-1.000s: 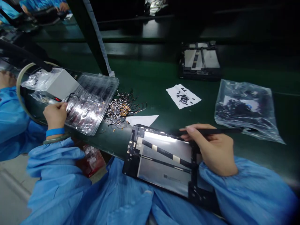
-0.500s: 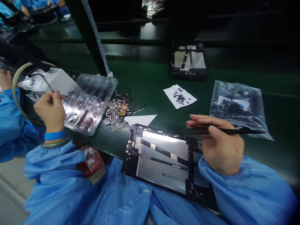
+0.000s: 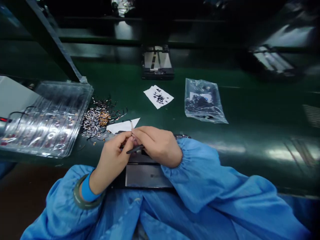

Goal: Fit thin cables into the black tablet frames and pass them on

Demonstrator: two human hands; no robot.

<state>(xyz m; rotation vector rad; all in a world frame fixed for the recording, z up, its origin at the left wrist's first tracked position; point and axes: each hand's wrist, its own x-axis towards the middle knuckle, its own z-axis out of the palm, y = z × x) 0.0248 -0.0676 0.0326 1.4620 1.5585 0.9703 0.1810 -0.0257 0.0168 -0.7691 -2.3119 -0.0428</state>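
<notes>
Over an opened tablet (image 3: 147,177), my two hands meet fingertip to fingertip. My left hand (image 3: 112,155) pinches a small thin flex cable (image 3: 131,124), whose pale end sticks up above the fingers. My right hand (image 3: 160,145) has its thumb and fingertips closed at the same cable. Black tweezers (image 3: 135,149) are also tucked in my right hand, pointing left across the fingers. Much of the tablet's upper part is hidden under my hands. Just beyond them lies a folded white paper (image 3: 120,127).
A heap of loose flex cables (image 3: 97,116) lies beside clear plastic trays (image 3: 55,133) on the left. Ahead are a white paper with small black pieces (image 3: 158,96), a clear bag of black parts (image 3: 203,101) and a stack of tablet parts (image 3: 157,63). A dark post (image 3: 53,43) stands at left.
My left hand has come from the trays to over the tablet, carrying a thin cable. My right hand, still with the tweezers, has moved left to meet it. The view has turned right.
</notes>
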